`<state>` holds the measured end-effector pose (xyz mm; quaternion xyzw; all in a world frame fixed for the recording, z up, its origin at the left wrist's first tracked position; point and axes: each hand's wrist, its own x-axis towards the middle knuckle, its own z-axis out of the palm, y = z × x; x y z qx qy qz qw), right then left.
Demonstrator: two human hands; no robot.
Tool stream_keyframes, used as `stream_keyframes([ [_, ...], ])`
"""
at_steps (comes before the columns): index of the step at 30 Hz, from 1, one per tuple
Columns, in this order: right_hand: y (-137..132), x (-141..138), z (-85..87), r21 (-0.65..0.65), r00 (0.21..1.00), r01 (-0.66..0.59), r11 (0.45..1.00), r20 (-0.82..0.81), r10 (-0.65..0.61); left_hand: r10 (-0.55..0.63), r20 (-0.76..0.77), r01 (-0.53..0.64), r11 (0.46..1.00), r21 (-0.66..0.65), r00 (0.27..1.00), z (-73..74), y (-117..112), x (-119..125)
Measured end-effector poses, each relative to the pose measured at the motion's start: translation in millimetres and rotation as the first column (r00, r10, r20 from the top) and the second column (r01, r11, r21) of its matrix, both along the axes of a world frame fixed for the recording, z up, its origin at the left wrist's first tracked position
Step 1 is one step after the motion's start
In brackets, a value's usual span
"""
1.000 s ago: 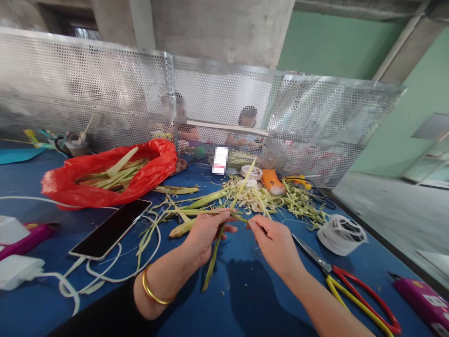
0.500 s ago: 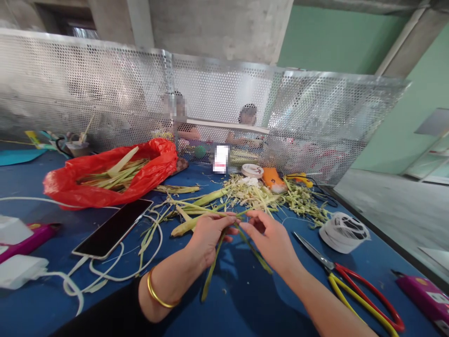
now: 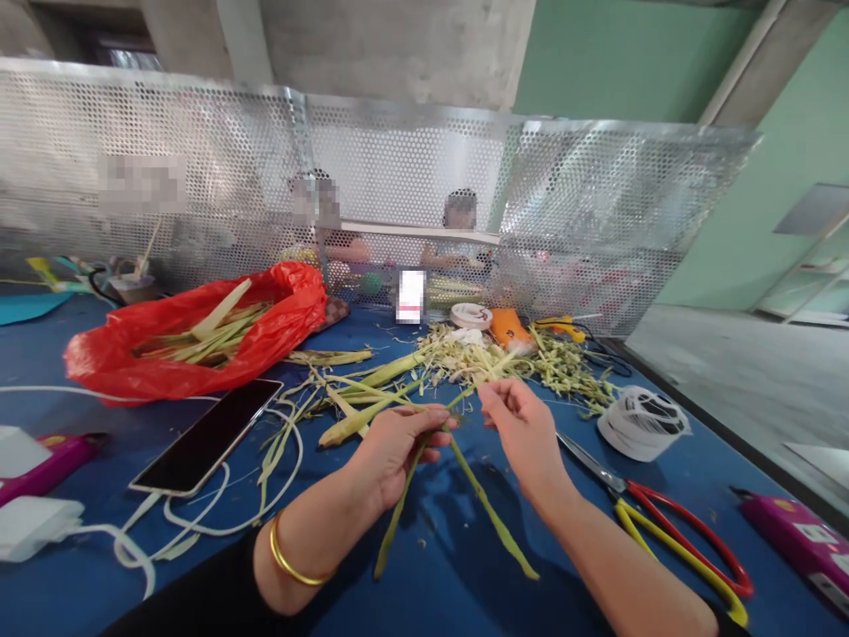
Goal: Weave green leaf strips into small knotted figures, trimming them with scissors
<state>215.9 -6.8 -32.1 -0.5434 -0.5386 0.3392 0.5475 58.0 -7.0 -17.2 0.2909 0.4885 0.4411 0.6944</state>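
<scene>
My left hand (image 3: 404, 447) is pinched on green plant strips where they cross, over the middle of the blue table. Two strip tails hang down from these fingertips: one to the lower left, and a longer plant strip (image 3: 489, 504) to the lower right. Another length slants up from the pinch to my right hand (image 3: 521, 429), whose thumb and forefinger are closed at its end. Behind the hands lie pale green stalks (image 3: 391, 372) and a heap of thin shreds (image 3: 464, 358). Scissors (image 3: 614, 482) with red and yellow handles rest right of my right hand.
A red plastic bag (image 3: 133, 380) of strips and a phone (image 3: 209, 433) with white cables are at left. A white spool (image 3: 643, 429) and a purple tool (image 3: 799, 531) sit at right. A perforated metal screen (image 3: 398, 150) stands behind; two people are beyond it.
My right hand has moved right and slightly up, away from my left hand, drawing a strip upward. The right-hand tail now reaches lower. My left hand keeps its pinch.
</scene>
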Motion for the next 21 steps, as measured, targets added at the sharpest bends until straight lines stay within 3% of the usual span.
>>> stream_keyframes([
  [2, -4, -2, 1.4, -0.048, 0.980, -0.138, 0.989, 0.140, 0.143, 0.069, 0.004, -0.070, 0.997, 0.023, 0.998, 0.4, 1, -2],
  [5, -9, -9, -3.3, -0.147, 0.850, -0.361, 0.921, 0.354, 0.390, 0.091, 0.018, -0.091, 0.996, 0.020, 0.996, -1.2, 2, -3],
  [8, -11, -15, -11.7, -0.174, 0.793, -0.412, 0.894, 0.415, 0.446, 0.078, 0.031, -0.077, 0.996, -0.036, 0.996, -3.1, 3, -3],
  [11, -14, -12, -12.8, -0.099, 0.768, -0.350, 0.931, 0.540, 0.346, 0.045, 0.021, -0.045, 0.999, -0.015, 0.999, -1.7, 3, -3],
  [13, -17, -8, -8.2, 0.135, 0.768, -0.255, 0.958, 0.629, 0.116, 0.040, 0.004, -0.040, 0.999, 0.037, 0.999, 0.8, 3, -3],
  [16, -22, -3, 0.7, 0.459, 0.785, -0.142, 0.877, 0.592, -0.183, 0.004, -0.052, 0.001, 0.994, 0.105, 0.999, 2.9, -1, 0],
  [18, -23, -3, 4.4, 0.503, 0.778, -0.153, 0.851, 0.592, -0.210, -0.110, -0.153, 0.132, 0.980, 0.146, 0.982, 0.9, -7, 5],
  [21, -21, -7, 5.2, 0.369, 0.754, -0.263, 0.892, 0.655, -0.048, -0.295, -0.317, 0.357, 0.920, 0.159, 0.901, -6.4, -18, 16],
])
